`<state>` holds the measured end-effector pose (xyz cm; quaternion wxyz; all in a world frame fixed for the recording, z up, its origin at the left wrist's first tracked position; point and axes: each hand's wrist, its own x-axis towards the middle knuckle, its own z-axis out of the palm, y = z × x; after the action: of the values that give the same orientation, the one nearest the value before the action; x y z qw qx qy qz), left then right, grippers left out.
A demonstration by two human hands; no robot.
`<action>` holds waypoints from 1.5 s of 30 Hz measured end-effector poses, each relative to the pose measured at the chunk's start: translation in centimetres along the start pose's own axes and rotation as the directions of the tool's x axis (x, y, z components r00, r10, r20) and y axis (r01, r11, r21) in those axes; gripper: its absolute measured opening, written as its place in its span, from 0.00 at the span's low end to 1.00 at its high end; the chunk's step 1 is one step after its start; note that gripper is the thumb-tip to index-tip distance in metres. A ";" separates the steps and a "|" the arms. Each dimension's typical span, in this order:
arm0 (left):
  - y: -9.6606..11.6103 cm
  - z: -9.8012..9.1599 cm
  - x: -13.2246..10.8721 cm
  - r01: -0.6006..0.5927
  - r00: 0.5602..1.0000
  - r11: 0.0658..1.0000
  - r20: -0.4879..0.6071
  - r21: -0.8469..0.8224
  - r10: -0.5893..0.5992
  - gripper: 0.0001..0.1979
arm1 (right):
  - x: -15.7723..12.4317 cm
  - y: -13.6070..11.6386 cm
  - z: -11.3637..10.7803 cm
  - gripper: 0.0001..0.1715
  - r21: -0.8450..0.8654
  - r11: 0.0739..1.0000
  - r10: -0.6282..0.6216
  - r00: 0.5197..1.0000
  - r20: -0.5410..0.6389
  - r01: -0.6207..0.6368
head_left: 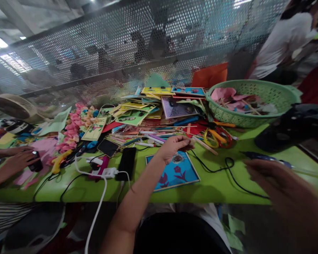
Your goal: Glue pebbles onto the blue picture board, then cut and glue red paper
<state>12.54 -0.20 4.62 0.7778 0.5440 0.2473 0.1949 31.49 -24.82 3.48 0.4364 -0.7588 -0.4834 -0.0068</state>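
Observation:
My left hand reaches over a blue card with dark flower shapes on the green table. Its fingers are closed in a pinch on the end of a thin wooden stick that points right. My right hand is low at the right, large and smeared by motion, just below a blue glue gun whose black cable loops across the table. I cannot make out whether this hand's fingers hold anything.
A green basket of pink paper stands at the back right. Yellow and red scissors, a heap of craft cards, pens, two phones and a white charger lie about. Another person's hands hold a black object at left.

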 end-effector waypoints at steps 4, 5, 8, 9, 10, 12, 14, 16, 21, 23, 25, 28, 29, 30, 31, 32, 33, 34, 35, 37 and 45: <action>-0.5 1.9 -2.9 -0.026 0.997 0.982 -0.078 -0.187 0.012 0.28 | 1.4 -5.1 5.1 0.09 0.193 0.974 -0.129 0.991 0.044 0.118; -0.7 2.2 -3.6 -0.049 0.994 0.975 -0.109 -0.217 0.026 0.28 | 1.5 -6.1 6.1 0.11 0.211 0.971 -0.126 0.991 0.046 0.114; -1.7 2.4 -5.4 -0.119 0.980 0.954 -0.188 -0.276 0.068 0.27 | 1.4 -8.0 8.4 0.16 0.211 0.973 -0.109 0.992 0.058 0.095; -2.3 2.3 -5.8 -0.133 0.975 0.949 -0.210 -0.284 0.074 0.27 | 1.2 -8.4 8.9 0.16 0.206 0.974 -0.112 0.992 0.065 0.096; -2.9 2.1 -6.2 -0.143 0.970 0.946 -0.232 -0.290 0.076 0.27 | 1.0 -8.6 9.3 0.15 0.202 0.974 -0.120 0.990 0.074 0.103; -4.2 1.7 -7.0 -0.143 0.964 0.946 -0.256 -0.289 0.068 0.27 | 0.6 -8.9 9.8 0.13 0.194 0.974 -0.142 0.984 0.104 0.120; -5.4 1.3 -7.9 -0.141 0.961 0.948 -0.270 -0.285 0.062 0.27 | 0.1 -9.0 10.2 0.11 0.188 0.972 -0.169 0.974 0.153 0.139; -6.3 1.0 -9.3 -0.149 0.956 0.956 -0.284 -0.254 0.074 0.24 | -0.3 -9.0 10.6 0.10 0.187 0.970 -0.193 0.960 0.205 0.155; -7.1 -0.6 -14.6 -0.198 0.846 0.946 -0.443 0.256 0.297 0.12 | -0.7 -8.9 12.0 0.10 0.153 0.975 -0.202 0.930 0.307 0.161; -7.6 -1.6 -16.7 -0.207 0.750 0.874 -0.503 0.440 0.430 0.12 | -0.5 -9.1 12.7 0.12 0.112 0.981 -0.190 0.921 0.340 0.161; -8.3 -2.6 -18.2 -0.201 0.677 0.805 -0.515 0.558 0.526 0.11 | -0.2 -9.3 13.7 0.14 0.064 0.982 -0.188 0.909 0.372 0.177; -9.3 -3.5 -19.2 -0.194 0.635 0.742 -0.494 0.642 0.593 0.10 | 0.3 -9.8 15.1 0.17 -0.020 0.975 -0.195 0.889 0.415 0.223; -9.5 -3.7 -19.4 -0.193 0.637 0.731 -0.483 0.654 0.600 0.10 | 0.5 -10.0 15.6 0.17 -0.049 0.969 -0.197 0.883 0.426 0.241; -9.6 -3.8 -19.4 -0.194 0.642 0.725 -0.473 0.661 0.603 0.11 | 0.6 -10.2 16.0 0.17 -0.075 0.963 -0.201 0.876 0.439 0.259; -9.7 -3.8 -19.4 -0.197 0.647 0.721 -0.464 0.665 0.605 0.11 | 0.6 -10.3 16.3 0.17 -0.093 0.956 -0.211 0.868 0.449 0.280; -9.7 -3.8 -19.4 -0.203 0.651 0.719 -0.457 0.664 0.606 0.11 | 0.7 -10.5 16.6 0.17 -0.108 0.947 -0.222 0.862 0.455 0.301; -9.6 -3.8 -19.3 -0.210 0.655 0.720 -0.452 0.662 0.606 0.11 | 0.7 -10.6 16.9 0.17 -0.122 0.938 -0.236 0.857 0.459 0.324; -9.6 -3.8 -19.3 -0.217 0.657 0.720 -0.448 0.659 0.607 0.11 | 0.8 -10.7 17.1 0.17 -0.133 0.929 -0.251 0.852 0.459 0.345; -9.5 -3.9 -19.3 -0.222 0.658 0.721 -0.444 0.657 0.608 0.11 | 0.8 -10.7 17.2 0.17 -0.143 0.920 -0.266 0.848 0.458 0.366; -9.4 -3.9 -19.3 -0.233 0.658 0.719 -0.438 0.655 0.612 0.12 | 0.9 -10.8 17.5 0.18 -0.160 0.907 -0.282 0.843 0.458 0.390; -9.5 -4.2 -19.4 -0.261 0.653 0.695 -0.408 0.670 0.639 0.13 | 0.7 -10.7 17.9 0.19 -0.193 0.886 -0.295 0.833 0.469 0.422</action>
<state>-5.22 -11.26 -2.17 0.3806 0.6959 0.3801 0.4758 16.59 -10.72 -0.29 0.1952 -0.6915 -0.6955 0.0065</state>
